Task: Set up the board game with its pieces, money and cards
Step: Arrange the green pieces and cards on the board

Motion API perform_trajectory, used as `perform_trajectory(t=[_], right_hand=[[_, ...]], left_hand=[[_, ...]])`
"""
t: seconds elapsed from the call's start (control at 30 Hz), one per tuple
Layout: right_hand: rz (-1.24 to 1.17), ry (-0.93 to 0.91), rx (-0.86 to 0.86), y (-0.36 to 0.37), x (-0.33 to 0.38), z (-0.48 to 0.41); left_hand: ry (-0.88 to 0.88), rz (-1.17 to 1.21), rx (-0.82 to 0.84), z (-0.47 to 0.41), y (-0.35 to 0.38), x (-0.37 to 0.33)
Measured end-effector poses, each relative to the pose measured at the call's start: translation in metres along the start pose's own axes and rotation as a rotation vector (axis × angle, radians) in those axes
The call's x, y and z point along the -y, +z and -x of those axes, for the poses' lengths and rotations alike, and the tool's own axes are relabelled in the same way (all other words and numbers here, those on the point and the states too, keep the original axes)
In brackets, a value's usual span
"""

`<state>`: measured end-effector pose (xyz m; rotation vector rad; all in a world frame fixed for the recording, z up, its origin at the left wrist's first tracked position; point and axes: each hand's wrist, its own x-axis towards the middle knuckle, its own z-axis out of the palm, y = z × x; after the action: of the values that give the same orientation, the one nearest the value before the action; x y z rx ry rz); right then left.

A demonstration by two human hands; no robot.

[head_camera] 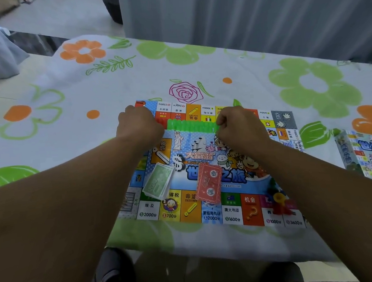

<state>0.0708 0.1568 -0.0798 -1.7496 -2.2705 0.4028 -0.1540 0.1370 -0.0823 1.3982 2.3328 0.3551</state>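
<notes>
We are noting, upper centre of thin glossy paper game board (232,214): right hand (236,127) pinching right end of bright green ridged plastic house strip (190,124). Left hand (138,124) curling over left end, grip hidden, cannot tell. Risk: strip snapping unevenly, pieces scattering; forearms nudging loose green banknote stack (159,181) and red card deck (208,184).

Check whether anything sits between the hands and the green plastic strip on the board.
Nothing visible does. The left hand and right hand grip opposite ends of the green plastic strip; the green banknotes and red cards lie nearer the person.
</notes>
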Motion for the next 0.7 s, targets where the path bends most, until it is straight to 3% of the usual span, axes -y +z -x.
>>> perform_trajectory(t=[0.43, 0.7], right_hand=[[0.000, -0.005, -0.009, 0.000, 0.001, 0.001], [-0.082, 0.117, -0.051, -0.016, -0.011, -0.004]], left_hand=[[0.008, -0.006, -0.009, 0.000, 0.001, 0.001], [0.017, -0.005, -0.002, 0.000, 0.001, 0.002]])
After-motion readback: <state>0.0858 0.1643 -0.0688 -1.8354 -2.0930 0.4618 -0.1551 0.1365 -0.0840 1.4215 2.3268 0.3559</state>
